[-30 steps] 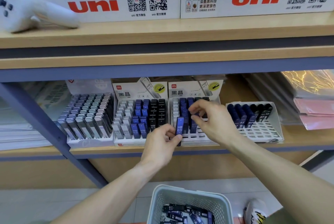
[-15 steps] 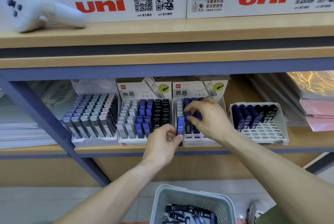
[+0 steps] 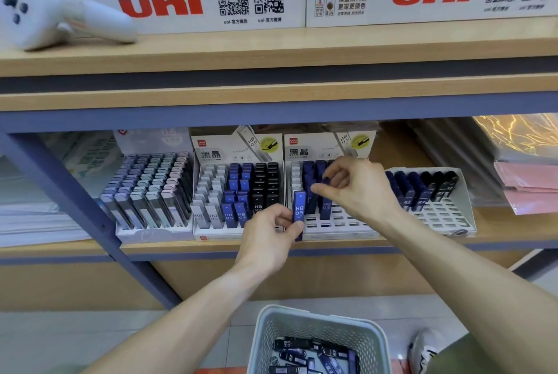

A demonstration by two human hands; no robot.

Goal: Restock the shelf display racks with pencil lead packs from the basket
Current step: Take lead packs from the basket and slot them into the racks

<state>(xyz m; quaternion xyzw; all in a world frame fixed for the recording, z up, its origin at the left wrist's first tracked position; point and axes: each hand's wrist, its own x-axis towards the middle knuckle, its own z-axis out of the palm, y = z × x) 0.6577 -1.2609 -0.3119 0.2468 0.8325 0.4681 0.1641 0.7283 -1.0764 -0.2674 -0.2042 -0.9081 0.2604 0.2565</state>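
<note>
My left hand [image 3: 267, 236] grips one blue lead pack [image 3: 299, 212] marked HB 0.5, thumb and fingers curled round its lower half, pack upright at the front left corner of the white display rack [image 3: 332, 227]. My right hand [image 3: 354, 185] is above and to the right of the left, over the same rack, with fingertips pinching the top of a dark blue pack [image 3: 326, 182] standing in the blue rows. The two hands are near each other but not touching. To the left of my left hand stands a second rack [image 3: 211, 230] holding grey, blue and black packs. To the right of my right hand sits a third rack [image 3: 447, 216], partly filled. Below both forearms, the basket [image 3: 320, 322] holds loose packs lying at mixed angles.
</note>
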